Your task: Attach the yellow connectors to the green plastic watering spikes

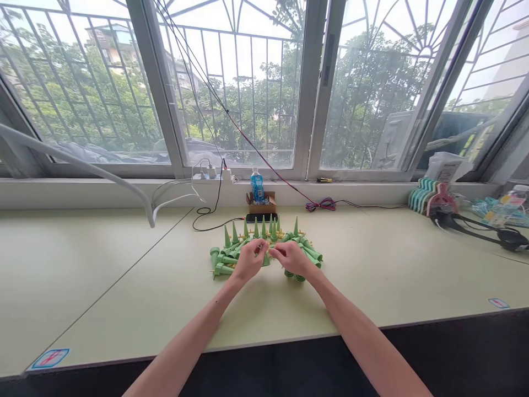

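Note:
My left hand (pixel 249 260) and my right hand (pixel 294 258) meet just above the table, fingertips nearly touching. Each is closed in a pinch; whatever sits between the fingers is too small to make out. Around them lie several green plastic watering spikes with small yellow parts. A row of these cones, such as the green spike (pixel 227 237), stands points up behind my hands. More lie on their sides in a left pile (pixel 223 269) and a right pile (pixel 314 255). Part of the heap is hidden behind my hands.
Behind the spikes are a phone (pixel 262 218), a cardboard box (pixel 262 208) and a blue-labelled bottle (pixel 257 186). A power strip (pixel 210 175) and a bundled cable (pixel 321 204) lie farther back. Headphones (pixel 471 226) and coloured hangers (pixel 430 196) are at right; a white lamp arm (pixel 82 161) reaches in at left.

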Available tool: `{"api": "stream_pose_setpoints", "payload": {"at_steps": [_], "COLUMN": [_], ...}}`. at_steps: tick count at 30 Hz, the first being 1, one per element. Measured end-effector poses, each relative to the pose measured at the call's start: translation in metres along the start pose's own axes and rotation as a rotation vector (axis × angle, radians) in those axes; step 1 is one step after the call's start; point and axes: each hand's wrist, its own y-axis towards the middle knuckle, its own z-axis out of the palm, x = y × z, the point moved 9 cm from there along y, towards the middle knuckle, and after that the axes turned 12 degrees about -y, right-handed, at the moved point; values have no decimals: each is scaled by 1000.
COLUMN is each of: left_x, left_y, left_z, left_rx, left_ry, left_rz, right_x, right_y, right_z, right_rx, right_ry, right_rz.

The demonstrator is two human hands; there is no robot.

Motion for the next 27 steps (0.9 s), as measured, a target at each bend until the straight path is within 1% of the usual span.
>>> {"api": "stream_pose_setpoints", "payload": {"at_steps": [4, 11, 19, 27], "left_x": [1, 5, 1, 3], "left_y": [1, 3, 2, 2], "left_z": [0, 1, 3, 2], "left_rx": [-8, -8, 8, 4], "left_ry": [-5, 27, 72, 80], "left_rz": [-3, 8, 62, 73], "right_x": [-1, 5, 2, 1], "right_y": [0, -3, -2, -3], "right_z": [-4, -2, 0, 0], "right_rx": [-9, 50, 48, 54], "right_ry": [15, 102, 65, 62], "right_rz": [24, -4, -1, 23]}}
